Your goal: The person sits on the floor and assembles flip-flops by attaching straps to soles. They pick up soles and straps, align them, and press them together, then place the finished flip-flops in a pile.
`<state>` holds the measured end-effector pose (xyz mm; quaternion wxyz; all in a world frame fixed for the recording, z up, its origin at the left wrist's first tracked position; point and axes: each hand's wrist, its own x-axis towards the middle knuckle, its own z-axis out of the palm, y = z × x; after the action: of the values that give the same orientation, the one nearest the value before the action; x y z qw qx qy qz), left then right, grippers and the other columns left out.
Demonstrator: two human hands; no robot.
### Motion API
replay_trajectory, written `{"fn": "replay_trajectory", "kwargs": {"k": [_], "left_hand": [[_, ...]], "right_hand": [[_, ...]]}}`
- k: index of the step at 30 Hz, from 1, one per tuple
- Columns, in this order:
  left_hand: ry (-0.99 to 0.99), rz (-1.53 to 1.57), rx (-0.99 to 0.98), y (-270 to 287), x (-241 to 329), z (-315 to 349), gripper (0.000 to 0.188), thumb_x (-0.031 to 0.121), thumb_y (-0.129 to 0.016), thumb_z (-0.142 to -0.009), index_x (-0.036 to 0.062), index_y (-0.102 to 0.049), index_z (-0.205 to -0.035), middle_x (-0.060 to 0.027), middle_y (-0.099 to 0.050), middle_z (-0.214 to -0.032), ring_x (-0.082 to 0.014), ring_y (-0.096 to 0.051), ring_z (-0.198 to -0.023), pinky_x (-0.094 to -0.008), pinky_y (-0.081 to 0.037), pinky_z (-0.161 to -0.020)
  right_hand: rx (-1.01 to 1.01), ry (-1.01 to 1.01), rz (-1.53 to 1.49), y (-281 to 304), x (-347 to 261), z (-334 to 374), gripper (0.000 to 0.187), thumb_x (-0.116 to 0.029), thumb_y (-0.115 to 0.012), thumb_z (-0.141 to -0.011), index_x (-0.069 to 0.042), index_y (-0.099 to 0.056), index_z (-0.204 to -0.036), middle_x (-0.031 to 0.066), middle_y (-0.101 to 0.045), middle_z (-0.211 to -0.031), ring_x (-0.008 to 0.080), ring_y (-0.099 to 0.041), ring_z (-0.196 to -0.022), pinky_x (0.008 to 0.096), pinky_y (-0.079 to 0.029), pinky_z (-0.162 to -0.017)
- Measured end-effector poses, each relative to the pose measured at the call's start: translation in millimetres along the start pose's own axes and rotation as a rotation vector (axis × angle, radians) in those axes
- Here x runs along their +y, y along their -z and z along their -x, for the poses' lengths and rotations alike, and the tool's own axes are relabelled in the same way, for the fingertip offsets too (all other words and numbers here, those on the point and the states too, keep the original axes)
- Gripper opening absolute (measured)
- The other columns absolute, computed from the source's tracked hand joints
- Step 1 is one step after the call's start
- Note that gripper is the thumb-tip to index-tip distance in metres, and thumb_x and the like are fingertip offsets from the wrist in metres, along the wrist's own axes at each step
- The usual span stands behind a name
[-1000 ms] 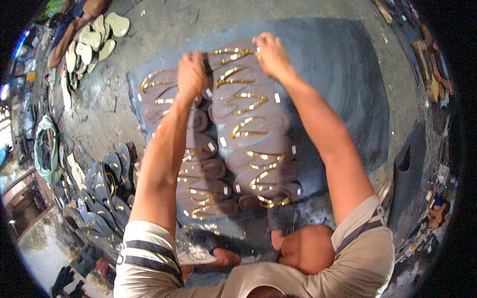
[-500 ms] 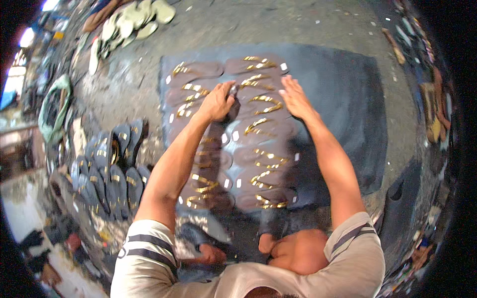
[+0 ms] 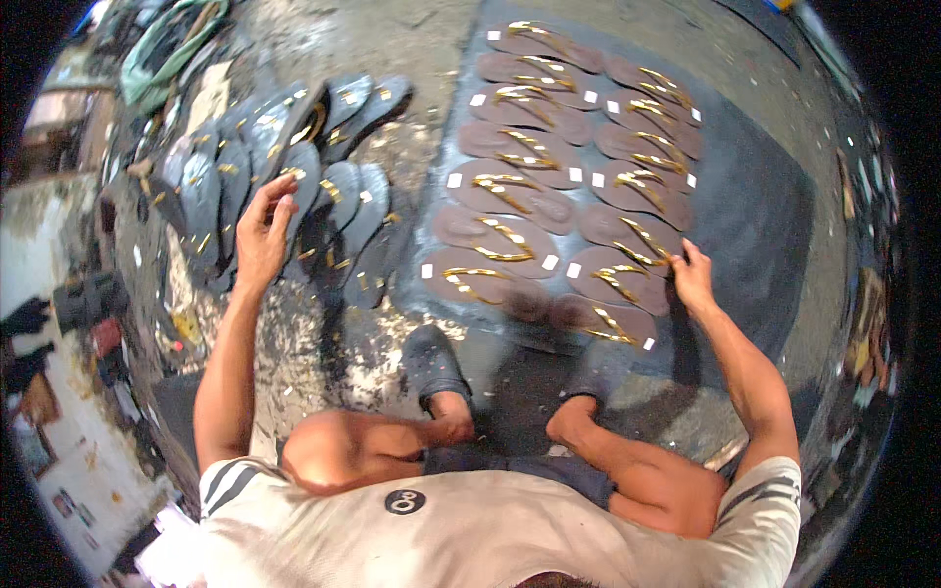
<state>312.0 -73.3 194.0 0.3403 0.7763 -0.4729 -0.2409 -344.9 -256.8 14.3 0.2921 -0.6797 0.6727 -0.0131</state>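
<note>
My left hand (image 3: 263, 233) is over a cluster of dark blue-grey flip-flops (image 3: 230, 162) with gold-marked straps. Its fingers are bent forward, the thumb apart from them, with no held object visible. Whether its fingertips touch the nearest flip-flop (image 3: 303, 174) I cannot tell. At the right, my right hand (image 3: 694, 282) is beside the outer edge of a brown flip-flop (image 3: 610, 231) with a gold strap. Its thumb and forefinger are apart near that edge. Rows of brown flip-flops (image 3: 510, 152), many bearing small white tags, lie in two columns.
A dark blue-grey mat (image 3: 750, 211) lies under the brown flip-flops. Between my feet in dark clogs (image 3: 431, 361) and the left pile, the floor (image 3: 368, 343) is worn and speckled. A green bundle (image 3: 169, 61) lies at the far left.
The view has turned left. My left hand has gone from the brown flip-flops to the dark ones. My right hand has come nearer along the right column's edge.
</note>
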Motion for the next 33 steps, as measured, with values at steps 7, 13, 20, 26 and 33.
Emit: {"fn": "replay_trajectory", "kwargs": {"k": [7,13,20,26,33], "left_hand": [[0.069,0.046,0.401,22,-76,52,0.033,0.015,-0.063,-0.094,0.0024,-0.06,-0.124,-0.0115,-0.065,-0.117,-0.0179,-0.062,-0.105,-0.0312,-0.049,-0.09],[0.206,-0.637,0.261,1,-91,85,0.087,0.042,-0.076,-0.078,0.0068,-0.035,-0.146,-0.0233,-0.042,-0.14,-0.0405,-0.04,-0.129,-0.0545,-0.031,-0.106],[0.201,-0.472,0.218,24,-48,61,0.079,0.041,-0.086,-0.064,0.0026,-0.051,-0.123,-0.0176,-0.044,-0.118,-0.0323,-0.05,-0.109,-0.0443,-0.046,-0.09],[0.279,-0.191,0.189,28,22,81,0.075,0.043,-0.087,-0.068,-0.002,-0.052,-0.118,-0.0168,-0.066,-0.1,-0.0256,-0.065,-0.091,-0.0376,-0.051,-0.084],[0.157,0.139,-0.022,-29,152,59,0.065,0.033,-0.085,-0.072,-0.0008,-0.052,-0.117,-0.0114,-0.064,-0.1,-0.0163,-0.062,-0.086,-0.0311,-0.052,-0.077]], "right_hand": [[0.081,-0.107,-0.134,-11,56,-20,0.049,-0.013,-0.051,-0.093,0.002,-0.048,-0.14,0.0138,-0.064,-0.115,0.0205,-0.061,-0.095,0.0308,-0.05,-0.08],[-0.129,-0.226,-0.329,2,-50,0,0.05,-0.011,-0.05,-0.094,0.009,-0.043,-0.139,0.0233,-0.05,-0.141,0.0311,-0.048,-0.132,0.0359,-0.034,-0.111],[-0.068,0.115,0.488,36,-46,0,0.057,-0.02,-0.06,-0.092,0.0,-0.043,-0.142,0.0263,-0.042,-0.145,0.0384,-0.037,-0.138,0.0445,-0.027,-0.114],[0.024,0.643,-0.027,55,-220,33,0.044,-0.013,-0.06,-0.093,-0.004,-0.052,-0.135,0.0177,-0.049,-0.141,0.0316,-0.044,-0.133,0.0396,-0.033,-0.111],[-0.345,0.725,-0.593,104,-297,86,0.038,-0.026,-0.054,-0.101,-0.002,-0.055,-0.13,0.0131,-0.063,-0.119,0.0214,-0.059,-0.114,0.0339,-0.047,-0.097]]}}
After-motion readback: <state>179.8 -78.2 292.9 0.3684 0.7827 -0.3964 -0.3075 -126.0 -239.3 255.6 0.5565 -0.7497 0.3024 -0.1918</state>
